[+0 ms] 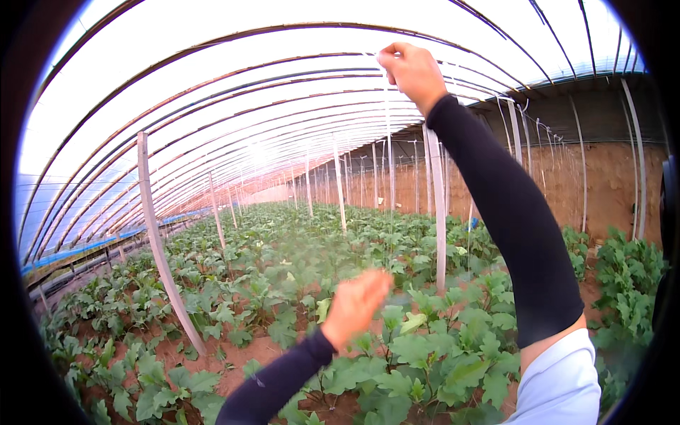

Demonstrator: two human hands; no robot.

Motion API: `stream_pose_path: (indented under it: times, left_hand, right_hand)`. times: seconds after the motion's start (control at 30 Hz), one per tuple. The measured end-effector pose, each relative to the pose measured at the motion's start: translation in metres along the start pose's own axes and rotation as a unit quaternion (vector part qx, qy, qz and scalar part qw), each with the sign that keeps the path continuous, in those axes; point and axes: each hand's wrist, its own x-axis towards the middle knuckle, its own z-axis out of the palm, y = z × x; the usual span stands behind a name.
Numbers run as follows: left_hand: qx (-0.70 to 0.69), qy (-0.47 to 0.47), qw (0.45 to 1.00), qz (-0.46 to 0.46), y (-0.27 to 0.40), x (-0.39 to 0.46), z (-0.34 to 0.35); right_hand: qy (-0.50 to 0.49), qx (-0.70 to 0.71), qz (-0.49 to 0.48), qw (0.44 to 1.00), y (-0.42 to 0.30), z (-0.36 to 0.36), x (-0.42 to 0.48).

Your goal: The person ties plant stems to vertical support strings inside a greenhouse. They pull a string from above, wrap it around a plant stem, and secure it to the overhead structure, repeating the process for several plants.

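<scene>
My right hand (411, 71) is raised high, its thumb and fingertips pinched on a thin white string (388, 111). The string hangs straight down from those fingers toward the plants, and its lower part fades against the leaves. Lower down, my left hand (357, 305) is blurred by motion, close to the string's line. Whether its fingers grip anything cannot be made out. Just beneath it grow leafy plants with broad lobed leaves (414, 350), which look like eggplants, rooted in reddish-brown soil (239, 348). Dark sleeves cover both forearms.
Upright concrete posts stand at the left (159, 239) and at the right (436, 212). Curved roof ribs (239, 34) carry translucent sheeting overhead. An earthen wall (558, 180) runs along the right, with strings and poles before it. Plant rows stretch into the distance.
</scene>
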Motion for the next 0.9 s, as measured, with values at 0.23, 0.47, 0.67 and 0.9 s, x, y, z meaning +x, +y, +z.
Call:
stream_pose_path:
  times: [0.23, 0.47, 0.67, 0.9]
  left_hand:
    - [-0.243, -0.163, 0.905, -0.309, 0.017, -0.159, 0.049]
    - [-0.234, 0.13, 0.93, -0.25, 0.004, -0.07, -0.096]
    - [-0.266, 0.084, 0.95, -0.139, 0.023, 0.017, -0.144]
    - [-0.251, 0.054, 0.962, -0.096, 0.042, 0.038, -0.208]
  right_hand:
    - [0.081, -0.316, -0.066, 0.943, -0.001, 0.05, 0.035]
    - [-0.247, -0.058, -0.208, 0.945, -0.052, 0.086, -0.113]
    - [-0.355, 0.188, -0.196, 0.895, -0.099, 0.121, -0.136]
    - [-0.31, 0.215, -0.124, 0.918, -0.139, 0.141, -0.107]
